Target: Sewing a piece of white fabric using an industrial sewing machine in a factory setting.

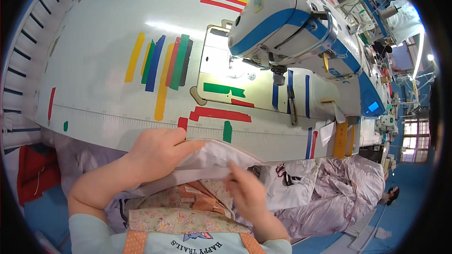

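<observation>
Up close, the floral apron (188,222); just past it the right hand (248,192) blurs beside the white fabric (219,153), its finger grip impossible to tell. And the left hand (157,149) pinches that fabric at the front edge of the table (89,89)! Beyond: coloured tape strips (155,63), then the sewing machine (296,21).

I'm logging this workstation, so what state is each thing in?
White cloth: held by the left hand
Right hand: blurred, grip unclear
Machine screen: lit
Machine bed plate: brightly lit
Snips: lying unheld
Coloured strips: lying flat
Cloth pile: crumpled
</observation>
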Tool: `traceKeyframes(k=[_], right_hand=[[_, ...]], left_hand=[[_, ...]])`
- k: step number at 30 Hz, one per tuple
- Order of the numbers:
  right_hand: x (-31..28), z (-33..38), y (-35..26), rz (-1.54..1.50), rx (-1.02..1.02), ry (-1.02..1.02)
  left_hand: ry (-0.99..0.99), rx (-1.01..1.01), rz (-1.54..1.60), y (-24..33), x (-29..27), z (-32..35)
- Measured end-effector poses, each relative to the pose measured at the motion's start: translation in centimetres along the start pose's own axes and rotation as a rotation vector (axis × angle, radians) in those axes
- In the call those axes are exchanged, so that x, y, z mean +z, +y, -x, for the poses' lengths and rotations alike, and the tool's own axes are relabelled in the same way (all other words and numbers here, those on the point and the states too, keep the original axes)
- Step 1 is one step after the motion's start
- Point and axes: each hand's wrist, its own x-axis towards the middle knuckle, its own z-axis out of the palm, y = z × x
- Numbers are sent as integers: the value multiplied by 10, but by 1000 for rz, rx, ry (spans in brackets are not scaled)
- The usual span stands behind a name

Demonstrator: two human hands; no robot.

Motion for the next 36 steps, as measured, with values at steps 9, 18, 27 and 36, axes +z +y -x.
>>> traceKeyframes(k=[9, 18, 27, 36], right_hand=[[22, -8, 2, 73, 33, -49], [20, -9, -2, 73, 105, -85], [15, -10, -10, 65, 185, -134], [12, -11, -13, 72, 197, -164]], left_hand=[[18, 1, 22, -2, 2, 1], [42, -6, 24, -1, 3, 1], [16, -4, 7, -1, 3, 1], [167, -118, 116, 1, 14, 1]])
